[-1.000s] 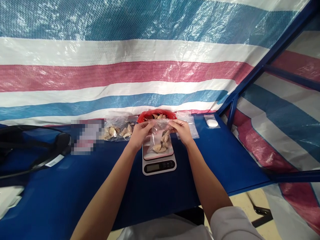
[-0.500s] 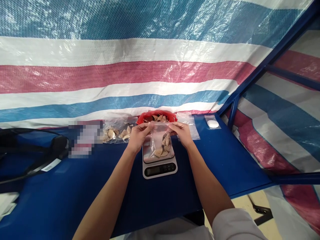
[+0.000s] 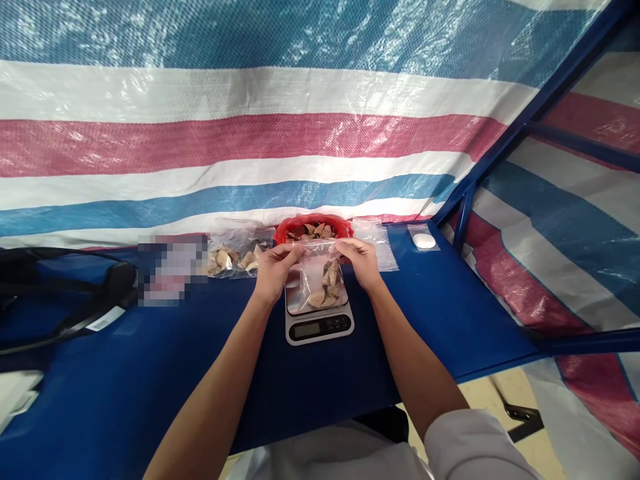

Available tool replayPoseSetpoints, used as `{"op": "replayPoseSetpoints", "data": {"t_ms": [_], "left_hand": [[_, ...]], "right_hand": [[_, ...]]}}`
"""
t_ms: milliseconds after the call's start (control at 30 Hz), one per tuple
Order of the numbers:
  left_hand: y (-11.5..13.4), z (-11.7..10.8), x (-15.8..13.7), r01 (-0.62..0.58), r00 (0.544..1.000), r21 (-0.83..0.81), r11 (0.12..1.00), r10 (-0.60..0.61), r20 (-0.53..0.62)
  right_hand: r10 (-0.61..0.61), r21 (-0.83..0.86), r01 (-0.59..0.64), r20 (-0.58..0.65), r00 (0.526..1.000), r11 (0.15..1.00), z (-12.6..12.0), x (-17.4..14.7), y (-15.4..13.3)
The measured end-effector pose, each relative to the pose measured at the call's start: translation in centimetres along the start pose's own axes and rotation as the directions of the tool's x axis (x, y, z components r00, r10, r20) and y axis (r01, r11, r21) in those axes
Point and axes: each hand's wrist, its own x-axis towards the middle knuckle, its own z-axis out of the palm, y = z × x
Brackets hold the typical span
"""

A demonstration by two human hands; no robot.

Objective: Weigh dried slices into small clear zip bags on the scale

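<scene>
Now, left hand (image 3: 274, 270): thumb and fingers closed in a pinch on the upper left edge of the clear bag (image 3: 311, 273).
Right hand (image 3: 361, 263): same kind of pinch, upper right edge of that bag.
Clear bag: held by its top between both hands, over the pan of the scale (image 3: 345, 337); contact with the pan cannot be told from this view.
Bag contents: tan pieces (image 3: 330, 287), gathered toward the bottom and right side.
Scale: white body, reflective pan, dark panel along the near edge; display (image 3: 307, 329) too small to read.
Red bag (image 3: 345, 229): just beyond the hands, more such pieces inside, some dark-edged.
Filled bags (image 3: 223, 260): two, clear, side by side left of the red bag; one partly behind the left hand.
Flat bags (image 3: 384, 250): clear, near the right hand.
Small bag (image 3: 417, 230): farther right, white rounded item (image 3: 424, 241) inside.
Table (image 3: 450, 320): blue top; black strapped device (image 3: 113, 287) and part of a white object (image 3: 17, 393) at left.
Backdrop: striped tarp (image 3: 250, 143), blue, white and red; blue frame (image 3: 500, 153) at right.
</scene>
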Motion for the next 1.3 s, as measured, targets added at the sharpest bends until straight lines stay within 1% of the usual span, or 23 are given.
{"op": "replayPoseSetpoints", "data": {"t_ms": [100, 200, 400, 533, 667, 867, 1100, 1300], "left_hand": [[0.0, 0.0, -0.3, -0.022, 1.000, -0.001, 1.000, 0.022, -0.004], [-0.1, -0.1, -0.6, -0.006, 1.000, -0.028, 1.000, 0.006, 0.003], [-0.4, -0.3, -0.9, -0.019, 1.000, -0.101, 0.995, 0.020, 0.008], [-0.5, -0.5, -1.0, -0.015, 1.000, -0.097, 0.995, 0.014, -0.011], [-0.8, -0.8, -0.9, -0.045, 0.999, -0.091, 0.995, 0.044, -0.022], [-1.2, -1.1, -0.9, -0.066, 0.996, -0.012, 0.998, 0.066, -0.059], [-0.9, -1.0, -1.1, -0.087, 0.991, 0.066, 0.994, 0.093, -0.092], [-1.2, -0.9, -1.1, -0.150, 0.979, 0.110, 0.982, 0.163, -0.118]], "right_hand": [[-0.012, 0.017, 0.012, -0.013, 1.000, 1.000, 0.0, -0.2, 0.1], [-0.021, 0.026, 0.022, -0.050, 0.999, 0.999, 0.0, -0.2, 0.4], [-0.021, 0.080, 0.025, -0.048, 0.999, 0.996, 0.3, -0.1, 0.8], [-0.019, 0.098, 0.026, -0.065, 0.998, 0.995, 0.5, -0.2, 0.9], [-0.024, 0.102, 0.033, -0.083, 0.996, 0.994, 0.8, -0.3, 0.9], [-0.027, 0.076, 0.034, -0.092, 0.995, 0.996, 1.0, -0.5, 0.9], [-0.022, 0.054, 0.027, -0.103, 0.994, 0.998, 1.1, -0.5, 1.4], [-0.041, -0.016, 0.040, -0.057, 0.998, 0.999, 1.1, -0.6, 1.3]]}}
